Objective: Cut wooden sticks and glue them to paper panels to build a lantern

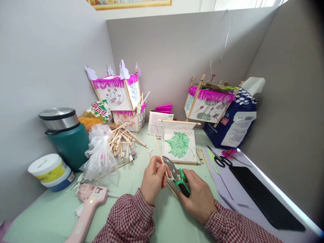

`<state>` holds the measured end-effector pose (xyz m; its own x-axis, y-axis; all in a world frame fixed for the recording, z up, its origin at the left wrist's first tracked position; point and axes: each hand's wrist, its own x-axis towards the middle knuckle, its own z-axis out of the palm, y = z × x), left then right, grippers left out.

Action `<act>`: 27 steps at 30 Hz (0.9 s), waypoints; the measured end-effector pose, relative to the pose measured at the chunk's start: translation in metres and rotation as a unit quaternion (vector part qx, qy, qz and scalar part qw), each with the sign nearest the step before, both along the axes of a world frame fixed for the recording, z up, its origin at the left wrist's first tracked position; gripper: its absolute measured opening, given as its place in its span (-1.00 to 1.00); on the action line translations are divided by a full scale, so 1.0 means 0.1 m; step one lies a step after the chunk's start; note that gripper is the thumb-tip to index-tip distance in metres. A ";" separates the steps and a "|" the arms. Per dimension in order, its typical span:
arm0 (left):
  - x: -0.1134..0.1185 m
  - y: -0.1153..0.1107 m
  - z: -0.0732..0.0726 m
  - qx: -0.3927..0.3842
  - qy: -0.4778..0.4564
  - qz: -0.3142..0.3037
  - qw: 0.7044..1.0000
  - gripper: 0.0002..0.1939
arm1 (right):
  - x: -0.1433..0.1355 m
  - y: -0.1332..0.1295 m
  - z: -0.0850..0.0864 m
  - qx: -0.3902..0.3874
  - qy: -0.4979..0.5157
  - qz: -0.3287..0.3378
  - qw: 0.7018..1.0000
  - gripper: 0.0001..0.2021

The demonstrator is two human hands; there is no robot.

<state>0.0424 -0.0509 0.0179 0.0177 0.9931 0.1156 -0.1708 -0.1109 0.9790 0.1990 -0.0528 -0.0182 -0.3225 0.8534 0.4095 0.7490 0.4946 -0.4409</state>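
My left hand (155,173) is closed on a thin wooden stick (158,145) that slants up and away from the fingers. In my right hand (198,194) are green-handled pruning shears (182,184), their curved metal blades (172,167) right beside the stick at my left fingertips. Whether the blades touch the stick I cannot tell. Another stick (172,190) lies on the table under the hands. Just beyond stands a white paper panel with a green leaf print (179,145), edged by wooden sticks.
At left are a pink glue gun (91,206), tubs (52,172), a teal jar (69,145), a plastic bag (101,152) and a stick pile (124,138). Decorated paper lanterns (115,91) stand behind. At right lie scissors (219,160), a black slab (265,195) and a blue package (234,121).
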 end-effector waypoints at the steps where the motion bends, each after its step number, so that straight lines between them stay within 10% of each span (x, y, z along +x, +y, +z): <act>1: 0.01 -0.01 0.00 -0.003 0.002 -0.007 1.000 -0.82 | -0.01 0.00 -0.01 -0.003 0.001 -0.003 1.000 -0.66; 27: 0.01 0.02 0.00 -0.023 0.016 0.031 0.999 -0.73 | 0.07 0.09 0.02 0.045 -0.019 -0.018 0.999 -0.42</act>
<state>0.0438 -0.0484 0.0176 -0.0415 0.9967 0.0697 -0.1335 -0.0746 0.9882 0.2057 -0.0436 -0.0158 -0.3087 0.8246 0.4741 0.7819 0.5038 -0.3671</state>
